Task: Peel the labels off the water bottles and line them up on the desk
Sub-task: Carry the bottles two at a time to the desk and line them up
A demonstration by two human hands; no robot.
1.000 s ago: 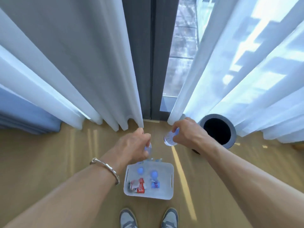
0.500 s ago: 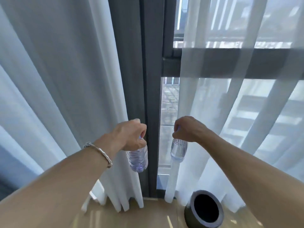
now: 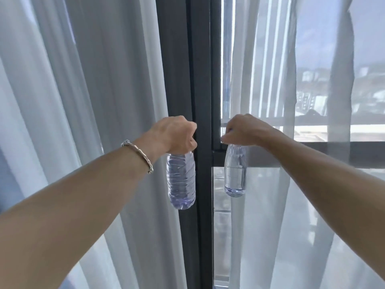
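Two clear, label-free water bottles hang upright in front of me at chest height. My left hand (image 3: 174, 134), with a silver bracelet on the wrist, grips the top of the ribbed left bottle (image 3: 181, 180). My right hand (image 3: 242, 131) grips the top of the smoother right bottle (image 3: 235, 174). Both caps are hidden inside my fists. The bottles hang about a hand's width apart and touch nothing else.
A dark window frame (image 3: 200, 80) runs straight up between the two bottles. White sheer curtains (image 3: 83, 101) hang on both sides. Glass and a horizontal frame bar (image 3: 343, 153) lie to the right. No desk or floor is in view.
My view has tilted up from the floor, so the white basket, my shoes and the round bin have left the frame. Both hands have lifted the bottles and hold them higher before the window.
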